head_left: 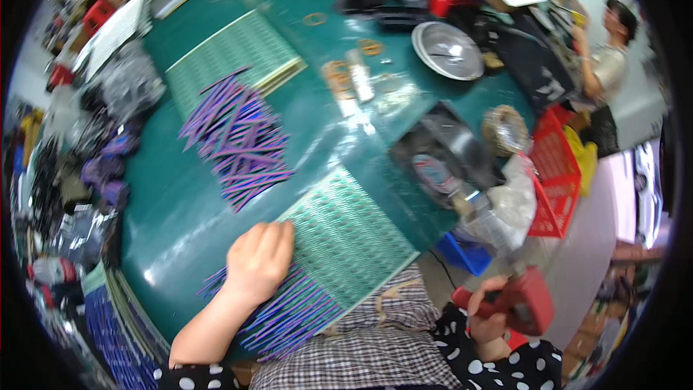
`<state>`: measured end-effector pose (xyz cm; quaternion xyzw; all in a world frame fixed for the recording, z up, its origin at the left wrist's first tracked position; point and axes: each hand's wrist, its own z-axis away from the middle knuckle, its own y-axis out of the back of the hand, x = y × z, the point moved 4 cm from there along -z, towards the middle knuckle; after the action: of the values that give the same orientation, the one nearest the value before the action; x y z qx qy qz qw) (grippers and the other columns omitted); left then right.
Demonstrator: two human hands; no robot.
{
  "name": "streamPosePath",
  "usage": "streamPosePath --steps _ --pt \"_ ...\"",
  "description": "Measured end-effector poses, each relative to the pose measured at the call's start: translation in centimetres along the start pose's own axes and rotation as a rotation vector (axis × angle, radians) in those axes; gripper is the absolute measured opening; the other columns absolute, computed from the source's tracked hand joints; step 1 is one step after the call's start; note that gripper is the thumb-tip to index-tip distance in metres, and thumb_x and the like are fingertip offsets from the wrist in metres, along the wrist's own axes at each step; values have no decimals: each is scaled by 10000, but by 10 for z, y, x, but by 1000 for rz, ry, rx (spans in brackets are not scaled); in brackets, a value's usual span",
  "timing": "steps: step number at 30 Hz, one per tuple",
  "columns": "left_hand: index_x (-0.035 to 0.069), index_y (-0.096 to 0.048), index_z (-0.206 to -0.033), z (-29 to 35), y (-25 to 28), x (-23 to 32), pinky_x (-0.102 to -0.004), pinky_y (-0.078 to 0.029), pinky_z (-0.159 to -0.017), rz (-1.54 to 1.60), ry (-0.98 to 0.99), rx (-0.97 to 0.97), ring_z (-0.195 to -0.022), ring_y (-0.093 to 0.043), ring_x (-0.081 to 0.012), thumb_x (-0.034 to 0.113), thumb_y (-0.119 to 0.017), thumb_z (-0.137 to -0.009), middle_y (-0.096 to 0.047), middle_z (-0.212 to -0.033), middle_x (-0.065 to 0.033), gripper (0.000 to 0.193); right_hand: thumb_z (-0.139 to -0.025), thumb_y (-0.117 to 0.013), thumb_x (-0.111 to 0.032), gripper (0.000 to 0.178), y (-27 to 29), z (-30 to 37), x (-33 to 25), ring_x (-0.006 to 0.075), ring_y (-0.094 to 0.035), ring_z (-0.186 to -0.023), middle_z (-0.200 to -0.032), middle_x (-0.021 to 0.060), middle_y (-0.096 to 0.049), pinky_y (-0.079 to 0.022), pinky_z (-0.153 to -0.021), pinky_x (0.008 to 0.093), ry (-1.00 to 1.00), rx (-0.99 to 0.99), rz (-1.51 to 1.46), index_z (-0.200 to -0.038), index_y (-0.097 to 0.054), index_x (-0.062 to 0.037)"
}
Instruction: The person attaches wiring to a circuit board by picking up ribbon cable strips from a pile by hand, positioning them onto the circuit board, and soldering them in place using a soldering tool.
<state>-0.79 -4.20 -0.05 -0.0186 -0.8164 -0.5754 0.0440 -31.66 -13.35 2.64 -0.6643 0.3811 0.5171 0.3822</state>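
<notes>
My left hand [260, 256] is closed in a fist at the left edge of a green panel [350, 227] with rows of a fine repeating pattern. What its curled fingers hold, if anything, is hidden. Thin purple and blue strips [296, 314] fan out beneath this hand, along the panel's near left edge. At the lower right, beside the table, my right hand [487, 314] is wrapped around a red handheld tool [533, 302] with a blurred front part. Farther up lies a loose pile of similar strips [242, 141], partly over a stack of green panels [242, 50].
A metal bowl [447, 50], a black sheet [444, 148] and a tape roll [505, 130] sit on the right. A red crate [552, 180] and a blue bin [462, 253] stand beside the table. Plastic bags [130, 79] crowd its left side. Another person [610, 58] is at the far right.
</notes>
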Motion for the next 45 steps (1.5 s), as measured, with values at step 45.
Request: streamPosePath --steps 45 --pt "-55 -656 -1000 4 3 3 -308 -536 -652 -93 -61 -81 -858 -626 -248 60 -614 -709 -609 -935 -130 316 -765 -793 -112 706 -43 -8 74 135 -640 -698 -990 147 -662 -520 -597 244 -557 -212 -119 -1317 -422 122"
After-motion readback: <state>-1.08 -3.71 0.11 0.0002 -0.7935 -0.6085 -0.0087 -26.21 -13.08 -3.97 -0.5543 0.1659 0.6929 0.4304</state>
